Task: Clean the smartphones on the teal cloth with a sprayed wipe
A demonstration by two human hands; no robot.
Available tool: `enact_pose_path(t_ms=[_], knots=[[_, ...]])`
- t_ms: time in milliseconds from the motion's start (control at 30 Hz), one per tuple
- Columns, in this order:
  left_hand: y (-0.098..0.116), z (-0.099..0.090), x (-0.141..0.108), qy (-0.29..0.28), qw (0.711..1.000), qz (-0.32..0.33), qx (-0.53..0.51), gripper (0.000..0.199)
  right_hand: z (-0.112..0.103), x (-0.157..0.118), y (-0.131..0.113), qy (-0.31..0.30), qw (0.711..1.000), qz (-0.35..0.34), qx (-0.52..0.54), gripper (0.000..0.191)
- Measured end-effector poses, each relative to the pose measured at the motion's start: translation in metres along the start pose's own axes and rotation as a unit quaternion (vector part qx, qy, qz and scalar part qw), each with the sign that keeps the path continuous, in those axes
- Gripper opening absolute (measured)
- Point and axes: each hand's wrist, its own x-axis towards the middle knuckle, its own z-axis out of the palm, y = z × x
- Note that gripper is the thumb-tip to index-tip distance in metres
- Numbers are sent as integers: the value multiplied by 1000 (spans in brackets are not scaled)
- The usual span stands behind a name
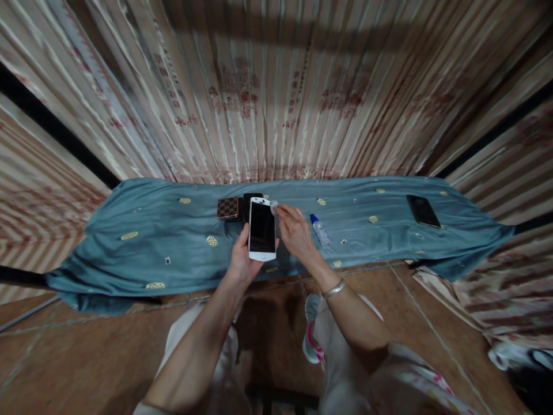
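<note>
Gripping white phone [262, 227] in left hand [242, 256], right hand [297, 231] fingers pinching whitish piece [273, 205] at its top-right corner, blue-capped bottle [320, 231] nearby

White phone [262, 229], yellow-patterned teal cloth [360, 233]

The white phone [262, 229] partly hides the left hand [243, 255] and a black object [246, 205].

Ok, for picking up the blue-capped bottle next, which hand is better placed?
Probably the right hand: it is nearer the blue-capped bottle, though it pinches a small whitish piece. The left hand is farther off and holds the white phone.
</note>
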Motion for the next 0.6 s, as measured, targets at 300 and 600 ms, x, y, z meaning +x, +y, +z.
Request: enact_pose_path(t_ms=[300, 600], knots=[[-5, -2, -5, 11, 1000, -2, 23, 29, 2, 3, -1, 2, 1000, 13, -6, 37], [-9, -4, -7, 18, 999, -21, 33, 29, 1, 5, -8, -1, 1000, 11, 10, 38]])
